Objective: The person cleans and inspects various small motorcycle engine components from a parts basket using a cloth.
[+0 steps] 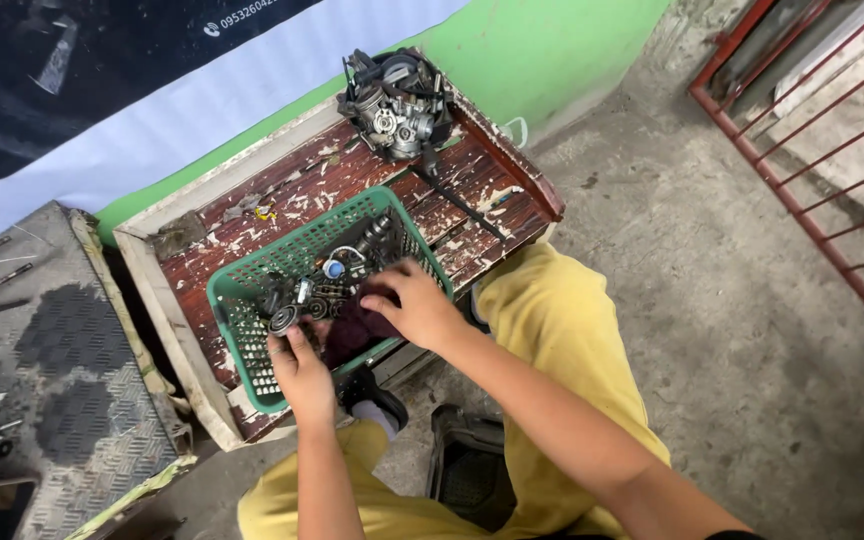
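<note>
Pinching small round metal bearing ring (283, 320) in left hand (302, 372), inside green plastic mesh basket (242, 300). Feels heavy, stiff, probably oily-slick; grip outer rim. Right hand (420, 308) spread open, on dark red rag (357, 330).

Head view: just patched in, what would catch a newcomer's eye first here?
The green basket of small metal parts, sitting on a worn red wooden tray at centre. Both hands are in it: the left hand fingers a round bearing at the near rim, the right hand rests on a dark red rag. Behind the basket, at the tray's far end, stands a grey carburetor.
</note>
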